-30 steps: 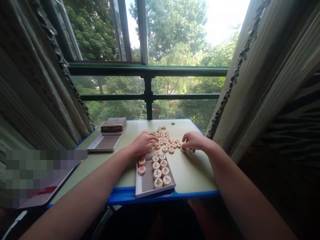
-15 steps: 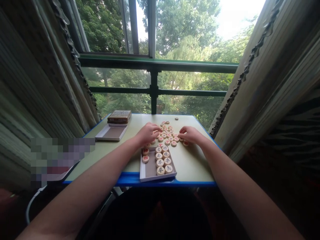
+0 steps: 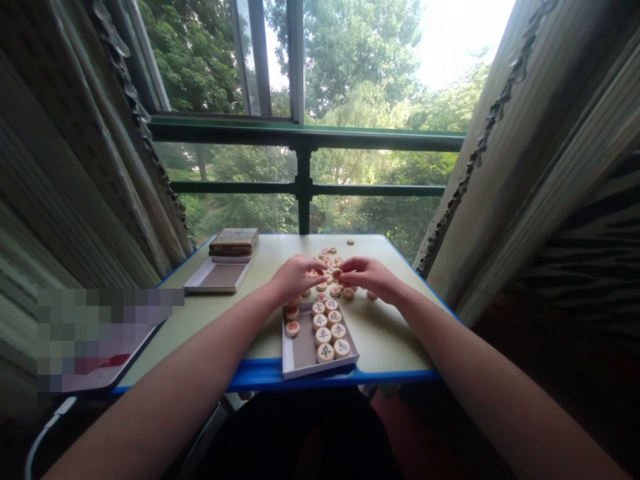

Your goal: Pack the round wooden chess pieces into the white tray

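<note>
My right hand [image 3: 371,277] pinches a round wooden xiangqi piece [image 3: 337,274], tilted on its edge, above the loose pieces. Facing it, my left hand [image 3: 295,277] has its thumb and fingers apart, with nothing visibly gripped. Below both hands lies a loose cluster of xiangqi pieces [image 3: 335,291] with red or black characters, partly hidden by my fingers. Nearer to me is a shallow tray [image 3: 303,347]. Black-character pieces [image 3: 325,353] stand in two columns along its right side, and a red-character piece [image 3: 293,328] is on the left with another behind it.
A second shallow box part [image 3: 220,277] lies at the left, in front of a stacked brown box [image 3: 234,241]. One lone piece [image 3: 351,242] sits near the far edge. Curtains [image 3: 480,187] flank the table [image 3: 395,333], and a blurred flat object [image 3: 100,340] is at left.
My right hand has moved left toward my left hand, carrying a piece up from the right of the cluster. The left hand's fingers have spread. The view has shifted slightly.
</note>
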Motion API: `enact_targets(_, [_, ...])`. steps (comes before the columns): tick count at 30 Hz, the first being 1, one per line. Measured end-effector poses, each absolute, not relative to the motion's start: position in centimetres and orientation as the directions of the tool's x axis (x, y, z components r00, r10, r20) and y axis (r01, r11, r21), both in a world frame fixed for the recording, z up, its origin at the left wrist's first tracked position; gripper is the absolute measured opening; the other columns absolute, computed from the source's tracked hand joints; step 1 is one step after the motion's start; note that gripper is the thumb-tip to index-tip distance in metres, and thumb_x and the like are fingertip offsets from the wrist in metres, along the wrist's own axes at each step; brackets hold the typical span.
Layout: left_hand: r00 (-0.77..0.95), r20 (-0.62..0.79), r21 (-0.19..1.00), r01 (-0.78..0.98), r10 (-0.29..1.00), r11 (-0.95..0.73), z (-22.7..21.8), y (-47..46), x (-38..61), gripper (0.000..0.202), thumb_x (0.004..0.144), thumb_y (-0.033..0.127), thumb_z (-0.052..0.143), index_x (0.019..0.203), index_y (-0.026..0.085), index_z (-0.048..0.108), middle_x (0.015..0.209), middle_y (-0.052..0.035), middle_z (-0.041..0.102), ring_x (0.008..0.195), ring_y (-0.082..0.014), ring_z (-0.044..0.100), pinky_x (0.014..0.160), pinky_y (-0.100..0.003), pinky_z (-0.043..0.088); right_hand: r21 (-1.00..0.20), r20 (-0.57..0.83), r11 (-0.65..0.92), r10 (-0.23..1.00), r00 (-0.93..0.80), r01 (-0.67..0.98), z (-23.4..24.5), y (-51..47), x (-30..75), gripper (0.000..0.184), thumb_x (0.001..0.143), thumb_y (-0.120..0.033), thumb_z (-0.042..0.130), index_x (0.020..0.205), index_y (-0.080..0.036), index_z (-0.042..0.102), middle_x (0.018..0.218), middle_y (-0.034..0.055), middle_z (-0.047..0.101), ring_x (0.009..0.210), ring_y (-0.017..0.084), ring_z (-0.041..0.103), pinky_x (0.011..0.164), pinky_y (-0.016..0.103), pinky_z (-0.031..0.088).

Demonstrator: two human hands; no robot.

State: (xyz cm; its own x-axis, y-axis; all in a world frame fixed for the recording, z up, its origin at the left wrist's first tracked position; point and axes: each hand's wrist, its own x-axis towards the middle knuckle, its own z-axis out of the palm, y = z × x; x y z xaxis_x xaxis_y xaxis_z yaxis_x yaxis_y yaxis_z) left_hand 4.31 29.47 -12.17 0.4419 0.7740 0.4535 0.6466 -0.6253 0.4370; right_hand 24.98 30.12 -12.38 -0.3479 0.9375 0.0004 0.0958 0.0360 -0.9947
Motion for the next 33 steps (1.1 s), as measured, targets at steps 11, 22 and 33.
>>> enact_targets(11, [0.475, 0.537, 0.445, 0.543, 0.697, -0.712, -12.2, 29.1, 4.3, 0.019, 0.075, 0.031, 0.065, 0.091, 0.020, 0.069, 0.082, -0.0029, 0.070, 0.079, -0.0167, 0.061, 0.074, -0.029, 0.045, -0.991, 0.000, 0.057, 0.898, -0.439, 0.118, -11.7, 29.1, 24.1, 0.030, 0.063, -0.028, 0.074, 0.087, -0.015, 0.062, 0.078, 0.0033, 0.068, 0.072, 0.014, 0.065, 0.063, 0.025, 0.052])
enact_targets(22, [0.412, 0.534, 0.475, 0.577, 0.738, -0.665, -12.0, 29.3, 4.1, 0.023, 0.077, 0.031, 0.063, 0.093, 0.015, 0.067, 0.092, -0.0066, 0.069, 0.083, -0.0173, 0.060, 0.077, -0.029, 0.046, -0.662, 0.379, 0.522, 0.852, -0.361, 0.538, -12.6, 30.7, 25.5, 0.025, 0.075, -0.030, 0.059, 0.095, -0.017, 0.065, 0.087, 0.0057, 0.066, 0.066, 0.012, 0.059, 0.063, 0.027, 0.050])
enact_targets(33, [0.375, 0.448, 0.579, 0.570, 0.812, -0.583, -12.4, 29.4, 3.8, 0.024, 0.076, 0.034, 0.060, 0.093, 0.017, 0.067, 0.089, -0.0042, 0.070, 0.073, -0.0149, 0.061, 0.069, -0.026, 0.049, -0.352, 0.222, 0.235, 0.961, -0.163, 0.906, -13.1, 32.0, 28.0, 0.022, 0.075, -0.020, 0.049, 0.084, -0.019, 0.069, 0.082, 0.0037, 0.067, 0.074, 0.015, 0.060, 0.064, 0.022, 0.040])
